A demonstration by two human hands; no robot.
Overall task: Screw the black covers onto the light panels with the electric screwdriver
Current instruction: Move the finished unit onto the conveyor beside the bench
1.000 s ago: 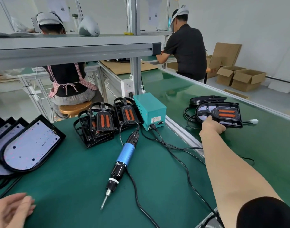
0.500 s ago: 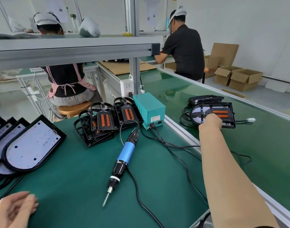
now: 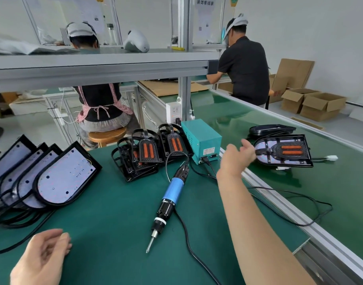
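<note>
Right hand [image 3: 237, 159] wide open at the conveyor belt [image 3: 337, 188], gripping nothing!
Fingers spread at the rounded end of the covered panel [image 3: 279, 159], touching or just short, can't tell; left hand [image 3: 41, 257] loosely curled and empty over the green mat [image 3: 106, 223]; electric screwdriver [image 3: 172, 200] lies between the arms; black covers [image 3: 144, 155] stacked behind it; bare light panels [image 3: 61, 175] fanned far left.

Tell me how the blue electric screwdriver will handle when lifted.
The electric screwdriver looks rigid and round-barrelled, so a sideways nudge may roll it. Its cable loops from the rear toward the teal power box, so it will probably drag at that end.
</note>
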